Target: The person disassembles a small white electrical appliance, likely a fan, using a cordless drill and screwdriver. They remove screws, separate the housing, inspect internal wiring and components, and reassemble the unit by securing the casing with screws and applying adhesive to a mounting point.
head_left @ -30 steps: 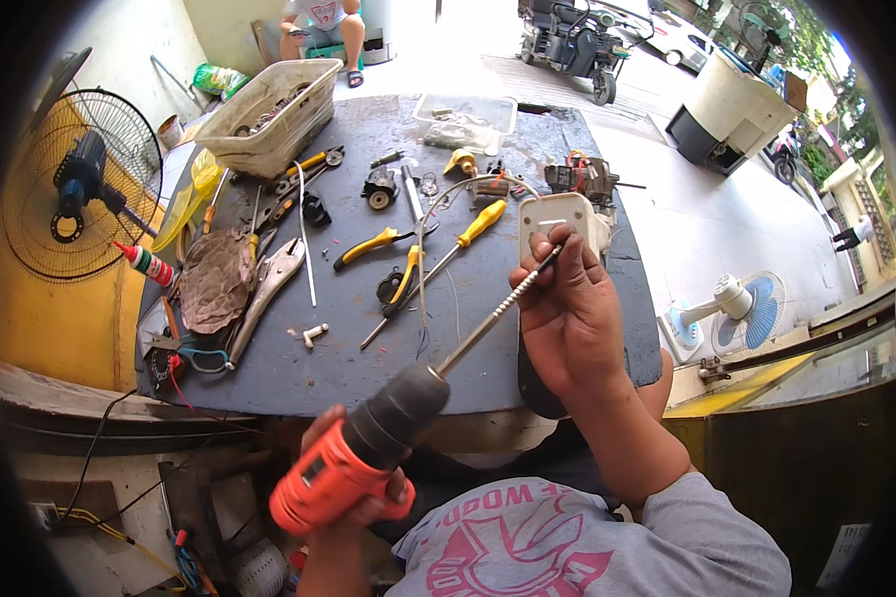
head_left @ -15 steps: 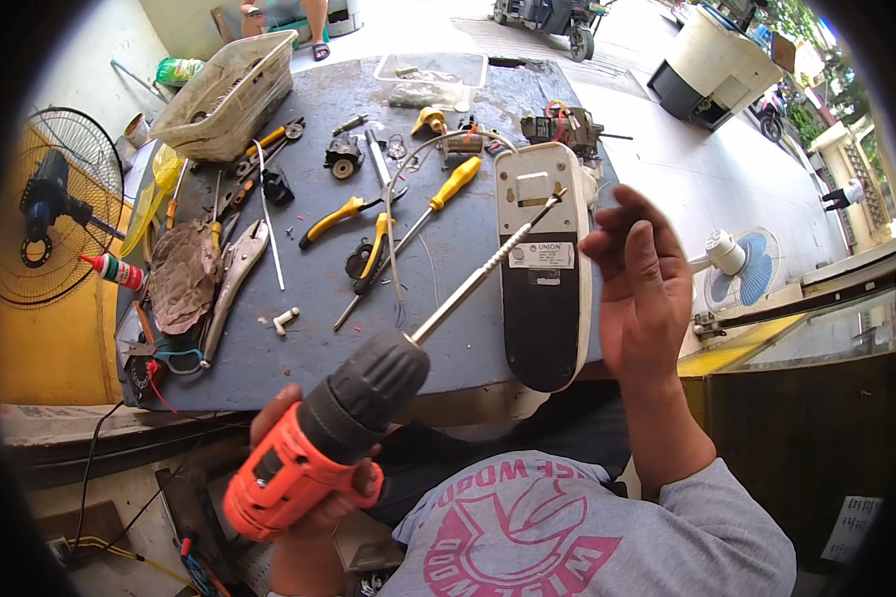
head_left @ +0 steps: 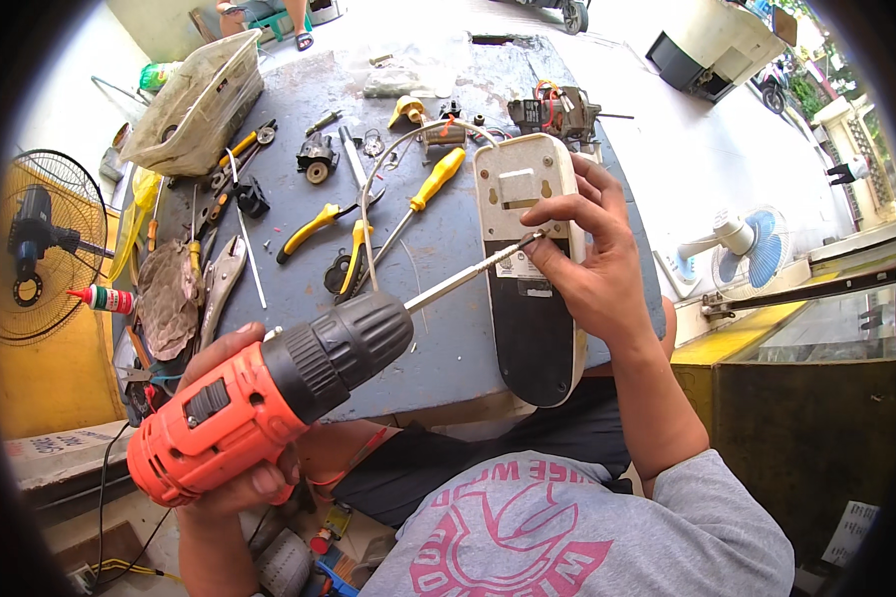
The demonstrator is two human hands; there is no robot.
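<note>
My left hand [head_left: 259,485] grips an orange-and-black cordless drill [head_left: 209,423] by its handle, the chuck pointing up and to the right. A long metal drill bit [head_left: 458,283] extends from the chuck over the table. My right hand [head_left: 597,264] has its thumb and index finger closed around the tip of the bit, the other fingers curled behind. Beneath that hand lies a long rounded appliance base [head_left: 533,343], pale at the top and black below, with a white cable [head_left: 393,157] looping from its far end.
On the grey table [head_left: 438,373] lie a yellow-handled screwdriver [head_left: 436,181], yellow-handled pliers [head_left: 309,232], locking pliers [head_left: 224,284] and a motor [head_left: 558,112]. A plastic bin [head_left: 194,104] stands at the far left. A caged fan [head_left: 45,239] is left, a blue-bladed fan [head_left: 757,244] right.
My right hand has moved left and closed its fingers on the bit's tip. The drill has shifted left, its bit now lying flatter. The view has shifted slightly.
</note>
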